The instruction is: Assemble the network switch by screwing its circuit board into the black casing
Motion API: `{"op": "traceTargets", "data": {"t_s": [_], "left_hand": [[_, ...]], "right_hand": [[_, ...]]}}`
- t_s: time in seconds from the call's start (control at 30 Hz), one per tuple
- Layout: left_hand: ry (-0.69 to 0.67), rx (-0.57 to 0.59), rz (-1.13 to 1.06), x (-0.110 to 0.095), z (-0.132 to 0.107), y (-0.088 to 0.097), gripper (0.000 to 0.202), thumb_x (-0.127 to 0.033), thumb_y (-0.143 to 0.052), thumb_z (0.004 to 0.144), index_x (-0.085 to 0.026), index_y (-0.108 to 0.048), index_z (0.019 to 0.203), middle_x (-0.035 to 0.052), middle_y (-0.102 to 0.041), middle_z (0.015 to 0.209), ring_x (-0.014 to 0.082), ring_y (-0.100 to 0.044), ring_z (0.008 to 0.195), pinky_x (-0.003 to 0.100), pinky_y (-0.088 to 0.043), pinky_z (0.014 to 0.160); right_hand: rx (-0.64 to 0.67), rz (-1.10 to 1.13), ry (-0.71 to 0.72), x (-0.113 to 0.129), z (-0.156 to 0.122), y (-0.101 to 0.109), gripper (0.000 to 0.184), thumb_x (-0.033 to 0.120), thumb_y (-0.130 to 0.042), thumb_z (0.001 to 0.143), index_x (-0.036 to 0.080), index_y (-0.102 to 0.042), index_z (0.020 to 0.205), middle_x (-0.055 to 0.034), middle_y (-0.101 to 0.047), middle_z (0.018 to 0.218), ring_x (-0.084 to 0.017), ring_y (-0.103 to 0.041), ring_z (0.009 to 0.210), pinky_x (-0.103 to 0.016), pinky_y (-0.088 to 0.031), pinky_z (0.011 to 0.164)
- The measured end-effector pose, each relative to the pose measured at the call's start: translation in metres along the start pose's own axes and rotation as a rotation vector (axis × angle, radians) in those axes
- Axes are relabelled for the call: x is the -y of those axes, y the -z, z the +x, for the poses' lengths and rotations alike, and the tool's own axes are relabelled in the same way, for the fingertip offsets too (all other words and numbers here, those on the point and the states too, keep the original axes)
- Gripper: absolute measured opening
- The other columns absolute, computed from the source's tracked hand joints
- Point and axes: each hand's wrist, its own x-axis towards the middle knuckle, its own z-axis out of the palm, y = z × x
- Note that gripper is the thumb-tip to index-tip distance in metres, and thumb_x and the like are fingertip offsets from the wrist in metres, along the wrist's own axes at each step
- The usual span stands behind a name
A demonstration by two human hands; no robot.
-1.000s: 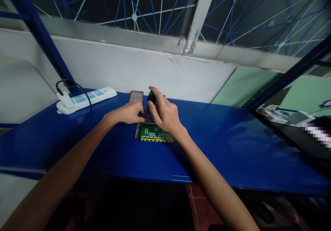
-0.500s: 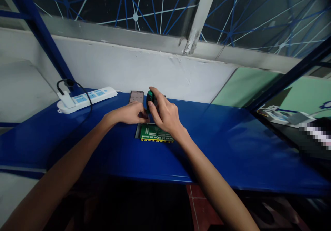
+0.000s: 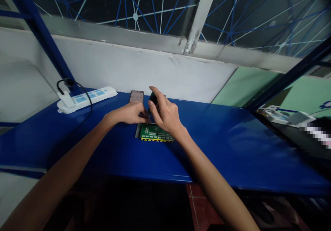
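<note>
A green circuit board with a yellow-marked near edge lies on the blue table, with a grey plate or strip showing at its left end. My right hand is closed around the dark green and black handle of a screwdriver, above the board's far edge. The screwdriver points down, and its tip is hidden behind my fingers. My left hand is closed in a pinch at the far left corner of the board, close to the screwdriver's lower end. What its fingertips hold cannot be made out.
Behind my left hand lies a phone with its screen lit. A white power strip with a plugged-in black cable stands at the back left. Green panels lean at the back right, near blue frame posts and a pile of items.
The screwdriver handle has turned or leaned slightly to the right within my right hand, so less of it shows. My left hand and the board have stayed in place.
</note>
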Motion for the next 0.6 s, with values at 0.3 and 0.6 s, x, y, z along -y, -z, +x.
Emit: {"op": "traceTargets", "data": {"t_s": [0.3,0.6], "left_hand": [[-0.022,0.022,-0.003,0.0007,-0.0001,-0.0008,0.021,-0.029,-0.062,0.082,-0.013,-0.075,0.082,0.0077,-0.073,0.077,0.0146,-0.063,0.069,0.025,-0.042,0.064],[-0.025,0.021,-0.017,0.0026,0.0011,-0.0011,0.021,-0.028,-0.062,0.081,-0.012,-0.075,0.079,0.0077,-0.073,0.075,0.0150,-0.063,0.068,0.026,-0.041,0.062]], "right_hand": [[0.004,0.021,-0.003,0.0014,0.0004,0.0011,0.051,0.037,-0.030,0.100,0.018,-0.038,0.146,-0.0102,-0.064,0.118,-0.019,-0.063,0.086,-0.030,-0.050,0.070],[0.018,0.004,-0.003,0.0021,0.0006,0.0011,0.051,0.038,-0.028,0.100,0.019,-0.037,0.147,-0.0104,-0.063,0.120,-0.019,-0.064,0.085,-0.030,-0.050,0.067]]}}
